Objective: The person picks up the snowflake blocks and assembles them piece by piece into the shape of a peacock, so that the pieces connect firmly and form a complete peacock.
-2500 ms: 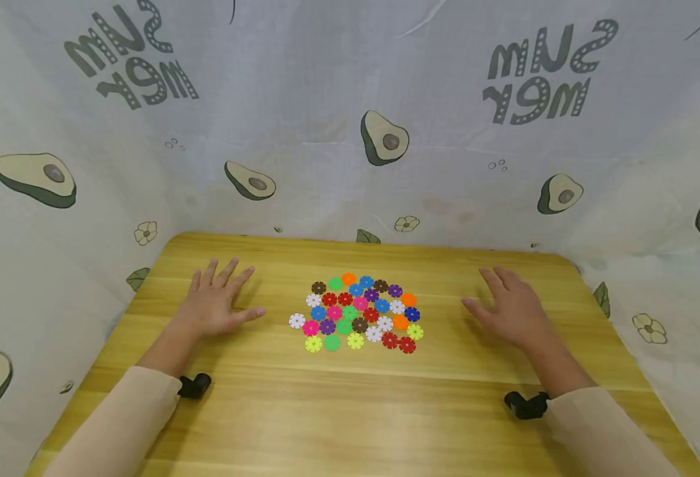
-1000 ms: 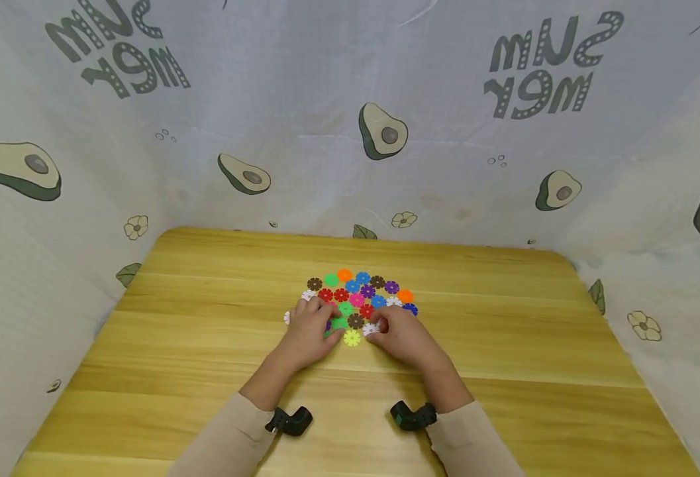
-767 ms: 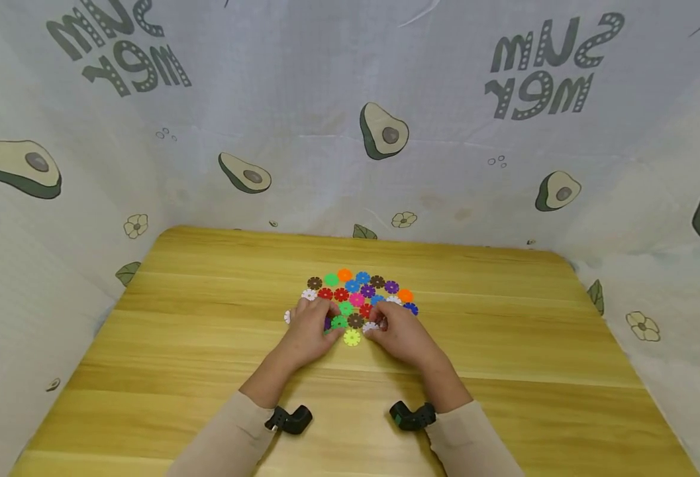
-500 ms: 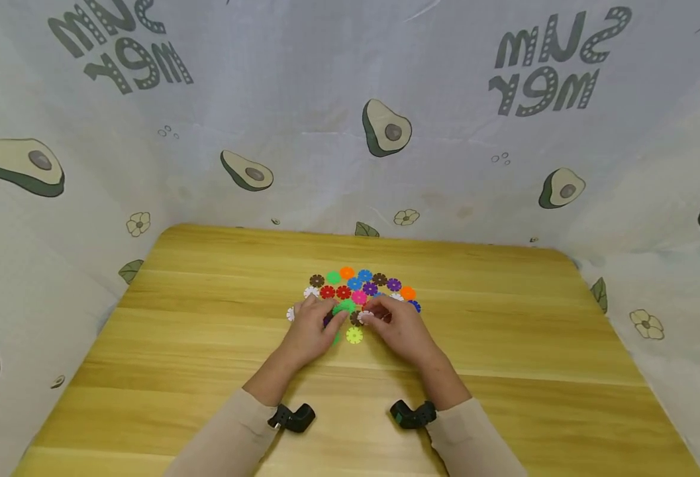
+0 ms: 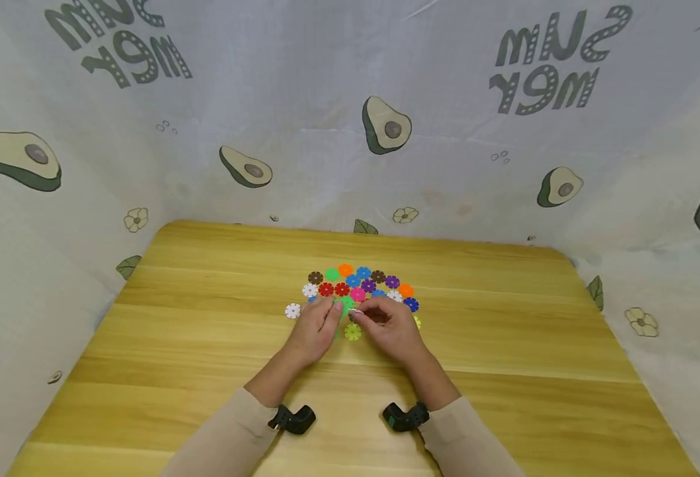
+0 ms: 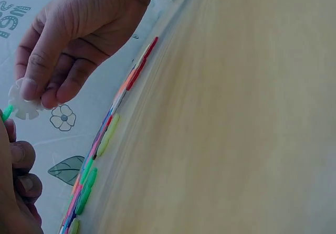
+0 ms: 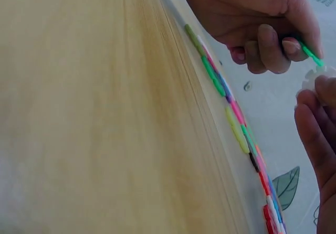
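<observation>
My left hand (image 5: pixel 314 332) pinches a green snowflake building disc (image 7: pixel 312 53) between thumb and fingers. Facing it, my right hand (image 5: pixel 395 332) grips a white snowflake disc (image 6: pixel 24 107) by its edge, thumb on one side. Both hands are raised over the near part of a spread of coloured discs. In the right wrist view the green disc's edge comes right up to the notched rim of the white disc. The left wrist view shows the white disc's flat side, while only a tip of the green one pokes out there.
Loose discs lie flat on the wooden table (image 5: pixel 206 384), among them an orange disc (image 5: pixel 346 270), a white disc (image 5: pixel 293 311) at the left and a yellow-green disc (image 5: pixel 352 332) nearest me. The hands cover several others. Behind hangs an avocado-print cloth (image 5: pixel 314 185).
Both hands came in from the table's sides to the discs, picked up a green one and a white one, then lifted them and brought them together.
</observation>
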